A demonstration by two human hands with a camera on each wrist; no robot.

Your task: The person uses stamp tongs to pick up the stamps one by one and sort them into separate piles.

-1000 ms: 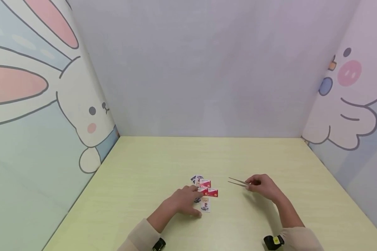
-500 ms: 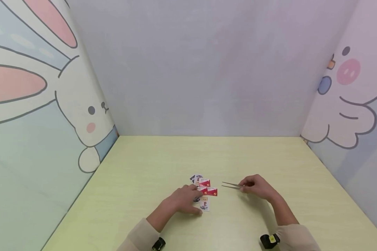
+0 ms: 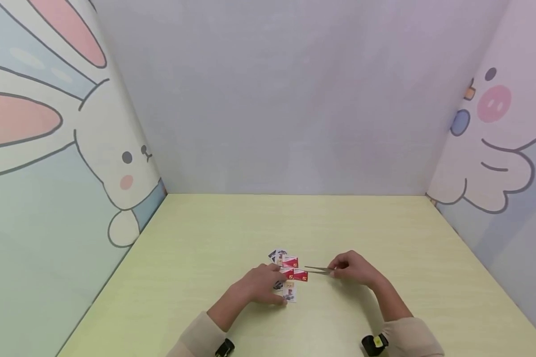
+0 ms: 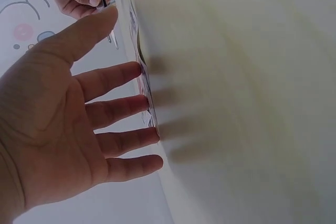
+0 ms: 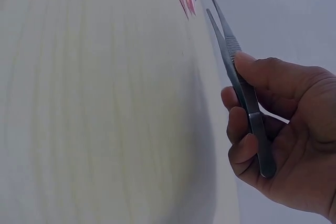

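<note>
Several small printed paper pieces, like stamps, lie in an overlapping cluster on the table. Red and white pieces (image 3: 301, 275) are at its right side; a paler picture piece (image 3: 289, 292) is nearest the front. My left hand (image 3: 260, 285) rests its fingertips on the cluster and covers part of it; the left wrist view shows those fingers straight and spread. Between thumb and fingers, my right hand (image 3: 353, 268) grips metal tweezers (image 5: 257, 124). Their tips stand slightly apart, pointing left, close to the right edge of the red pieces, with nothing between them.
The pale wooden table (image 3: 214, 223) reaches back to a plain grey wall (image 3: 268, 99). Side panels with a cartoon rabbit (image 3: 116, 129) and another cartoon animal (image 3: 496, 129) flank it.
My right hand has moved left with the tweezers, bringing their tips near the red pieces. The left hand has stayed on the paper cluster.
</note>
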